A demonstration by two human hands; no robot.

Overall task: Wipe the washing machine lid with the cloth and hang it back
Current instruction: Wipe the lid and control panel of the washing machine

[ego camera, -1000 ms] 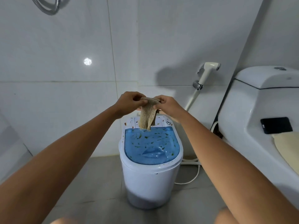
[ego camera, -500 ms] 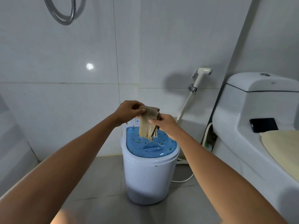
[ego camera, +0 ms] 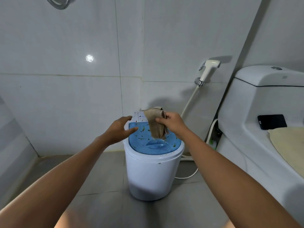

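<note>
A small white washing machine (ego camera: 150, 175) stands on the floor against the tiled wall. Its blue see-through lid (ego camera: 153, 143) is speckled with green and brown bits. My right hand (ego camera: 171, 123) grips a folded beige cloth (ego camera: 155, 122) by its top, and the cloth hangs down just above the lid's back half. My left hand (ego camera: 120, 130) hovers at the lid's left rim with fingers spread, holding nothing.
A white toilet (ego camera: 263, 129) fills the right side, with a black phone (ego camera: 272, 121) and a beige mat (ego camera: 289, 143) on it. A bidet sprayer (ego camera: 209, 69) hangs on the wall, its hose trailing on the grey floor. A shower hose loop (ego camera: 57, 4) hangs top left.
My left hand has let go of the cloth and dropped to the lid's left rim. The right hand alone now holds the cloth, lower and closer to the lid.
</note>
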